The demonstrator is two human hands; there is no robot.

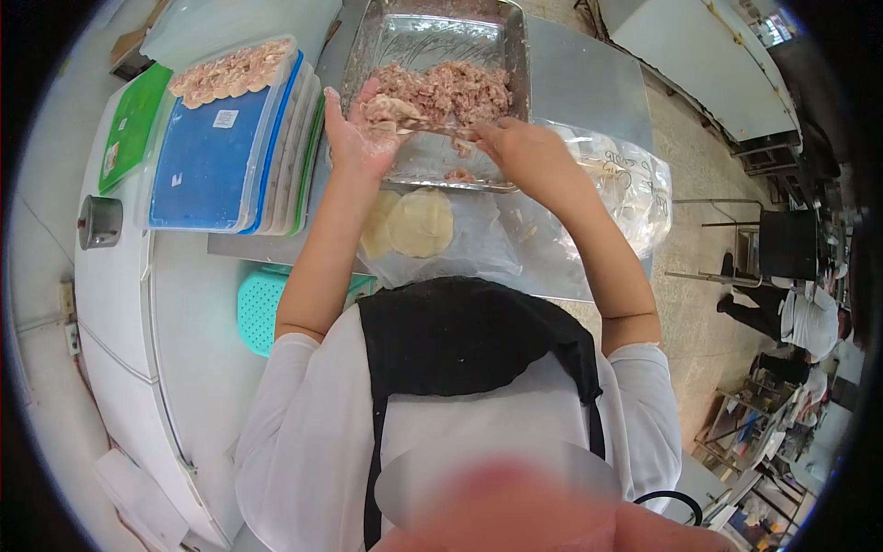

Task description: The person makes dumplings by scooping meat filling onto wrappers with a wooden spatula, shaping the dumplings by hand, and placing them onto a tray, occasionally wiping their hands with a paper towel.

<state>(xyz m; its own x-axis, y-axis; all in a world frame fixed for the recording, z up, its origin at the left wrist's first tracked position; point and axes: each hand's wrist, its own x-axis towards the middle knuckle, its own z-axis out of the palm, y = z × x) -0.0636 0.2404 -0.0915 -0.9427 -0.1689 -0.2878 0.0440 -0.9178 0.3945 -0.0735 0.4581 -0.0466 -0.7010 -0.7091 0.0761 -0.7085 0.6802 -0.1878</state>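
Palm up over the front left of a metal tray (pixel 432 28), my left hand (pixel 361 138) has its fingers bent around a wrapper with minced filling (pixel 391 110). My right hand (pixel 520 152) is closed on a thin flat spatula (pixel 441 129), whose far end touches the filling in my left palm. Minced meat (pixel 460 90) lies heaped in the tray, with small bits near its front edge. Round pale dough wrappers (pixel 421 223) lie on a plastic sheet (pixel 474 244) just in front of the tray.
Stacked lidded containers (pixel 207 175) stand at the left, formed pieces (pixel 230 72) on the blue one. Beside them are a green lid (pixel 133 129) and a metal cup (pixel 99 222). A turquoise basket (pixel 259 311) sits lower left, a plastic bag (pixel 616 184) right. Another person (pixel 809 317) is far right.
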